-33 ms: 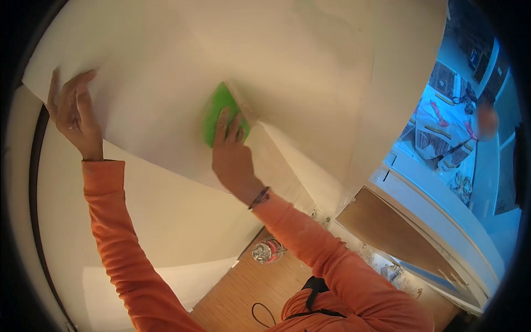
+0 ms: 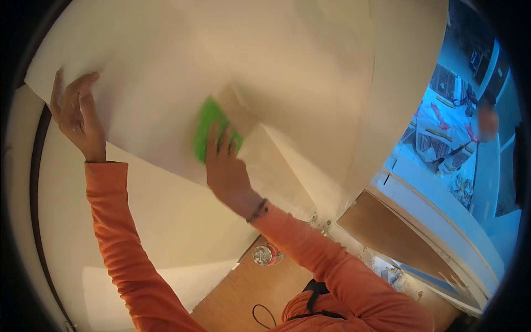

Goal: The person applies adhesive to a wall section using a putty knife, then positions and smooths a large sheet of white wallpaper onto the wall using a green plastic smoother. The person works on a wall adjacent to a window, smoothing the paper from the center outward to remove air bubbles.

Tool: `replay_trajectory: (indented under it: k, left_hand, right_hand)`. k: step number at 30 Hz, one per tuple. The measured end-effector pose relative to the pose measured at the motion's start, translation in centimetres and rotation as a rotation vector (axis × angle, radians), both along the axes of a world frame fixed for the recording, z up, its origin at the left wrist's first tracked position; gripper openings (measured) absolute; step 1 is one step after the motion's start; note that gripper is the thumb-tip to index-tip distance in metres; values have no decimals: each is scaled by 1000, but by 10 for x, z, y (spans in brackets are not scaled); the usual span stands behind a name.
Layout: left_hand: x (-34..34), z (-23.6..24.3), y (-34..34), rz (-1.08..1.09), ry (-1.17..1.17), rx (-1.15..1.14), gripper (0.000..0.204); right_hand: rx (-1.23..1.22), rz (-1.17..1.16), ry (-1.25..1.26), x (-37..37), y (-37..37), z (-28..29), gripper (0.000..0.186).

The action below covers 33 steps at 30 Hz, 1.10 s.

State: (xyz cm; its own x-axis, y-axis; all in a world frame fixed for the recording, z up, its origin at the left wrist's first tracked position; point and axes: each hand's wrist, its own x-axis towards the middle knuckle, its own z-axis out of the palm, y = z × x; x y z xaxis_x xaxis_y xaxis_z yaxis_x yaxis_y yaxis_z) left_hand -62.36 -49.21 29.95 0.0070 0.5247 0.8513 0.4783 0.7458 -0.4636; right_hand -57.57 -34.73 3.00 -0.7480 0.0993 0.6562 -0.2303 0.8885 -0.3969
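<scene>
A large pale sheet (image 2: 166,61) lies over the wall, its lower edge slanting down from the left. My right hand (image 2: 228,177) holds a green flat scraper (image 2: 209,124) against this sheet, fingers stretched along the tool. To the right of the scraper runs a beige strip (image 2: 238,105) beside a fold in the sheet. At the sheet's lower left edge, my left hand (image 2: 80,119) has its fingers spread, the tips touching the surface. It grips nothing that I can see.
Below stands a round container (image 2: 263,254) with a silvery top on the wooden floor (image 2: 232,290), and a black cable loop (image 2: 262,315) lies nearby. A brown panel (image 2: 404,238) is at the lower right. Beyond, a blue-lit area holds a cluttered surface (image 2: 437,122).
The right hand and green scraper have moved left and slightly down across the sheet, uncovering more of the beige strip. My left hand has hardly shifted.
</scene>
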Motion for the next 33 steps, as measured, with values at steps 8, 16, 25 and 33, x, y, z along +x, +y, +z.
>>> replay_trajectory:
  k: [8,16,25,33]
  left_hand:
    - [4,-2,8,-80,0,27,26]
    - [10,-9,-1,-3,-38,50,30]
    - [13,-6,13,-5,-38,61,32]
    - [16,-1,9,26,-2,44,35]
  right_hand:
    - [-127,36,40,-32,48,35,83]
    - [-80,294,-16,16,28,66,81]
    - [8,26,243,-24,-5,102,76]
    - [-305,269,-61,-13,60,166,74]
